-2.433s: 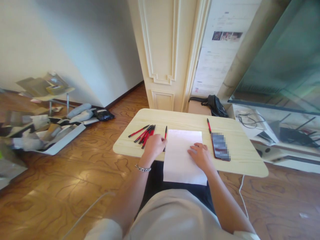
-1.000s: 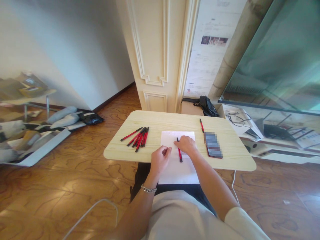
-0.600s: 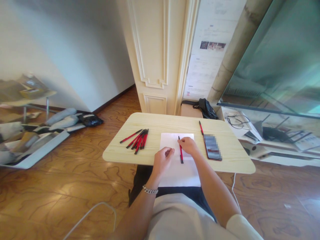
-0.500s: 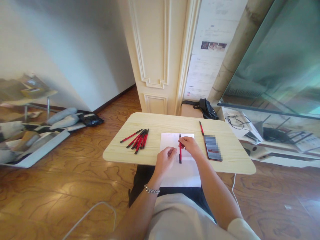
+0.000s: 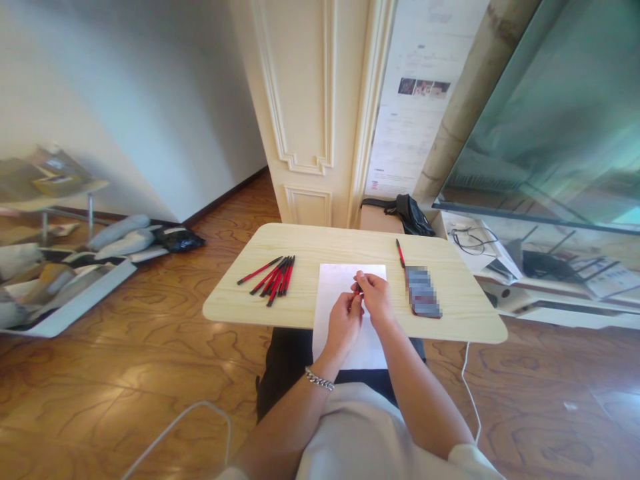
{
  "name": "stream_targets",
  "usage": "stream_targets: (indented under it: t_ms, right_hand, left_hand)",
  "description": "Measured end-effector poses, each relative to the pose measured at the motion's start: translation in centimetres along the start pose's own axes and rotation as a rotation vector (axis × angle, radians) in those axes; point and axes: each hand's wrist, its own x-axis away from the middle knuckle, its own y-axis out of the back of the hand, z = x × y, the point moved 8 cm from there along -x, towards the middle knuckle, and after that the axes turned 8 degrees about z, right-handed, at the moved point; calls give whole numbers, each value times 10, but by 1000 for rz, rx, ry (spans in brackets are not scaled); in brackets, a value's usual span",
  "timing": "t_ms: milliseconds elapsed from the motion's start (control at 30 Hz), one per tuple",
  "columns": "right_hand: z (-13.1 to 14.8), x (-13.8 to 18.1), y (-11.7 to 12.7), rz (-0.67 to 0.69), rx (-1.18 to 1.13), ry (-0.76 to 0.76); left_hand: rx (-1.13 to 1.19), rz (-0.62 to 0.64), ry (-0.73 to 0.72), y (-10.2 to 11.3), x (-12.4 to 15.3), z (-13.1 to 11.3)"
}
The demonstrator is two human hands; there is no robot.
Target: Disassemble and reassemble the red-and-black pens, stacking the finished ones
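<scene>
A pale wood-grain table (image 5: pixel 450 280) with rounded corners carries a white rectangular paper sheet (image 5: pixel 325 333), its near end overhanging the edge. Above the sheet, the left hand (image 5: pixel 345 323) and right hand (image 5: pixel 377 298) meet, fingers of both pinching a slim red-and-black pen (image 5: pixel 357 289), mostly hidden between the fingertips.

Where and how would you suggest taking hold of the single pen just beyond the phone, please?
I'd probably pinch the red-and-black pen mid-barrel from above, across its narrow width: it lies flat on the table, slim, its near end right by the phone.
</scene>
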Motion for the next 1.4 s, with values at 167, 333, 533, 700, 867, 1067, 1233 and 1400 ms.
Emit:
stream_targets:
  t_ms: [167,333,533,700,867,1067,1233,1400]
  right_hand:
    - [-8,2,-9,12,-171,-13]
    - [-16,1,-19,192,-382,-133]
    - [-11,4,-9,136,-280,-105]
    - [-16,5,-17,271,-403,-165]
    - [-14,1,-4,128,-326,-69]
    - [-15,1,-6,176,-346,-103]
    - [-15,-1,-3,163,-317,-89]
    - [-14,0,-2,162,-290,-107]
  left_hand:
    - [354,38,130,-9,2,10]
    - [533,138,141,-14,5,7]
    - [461,124,92,-10,5,7]
    - [477,127,93,-10,5,9]
    - [452,127,87,-9,6,9]
    - [437,121,78,-9,7,8]
    - [421,125,76,-8,7,11]
    - [415,116,71,-7,7,10]
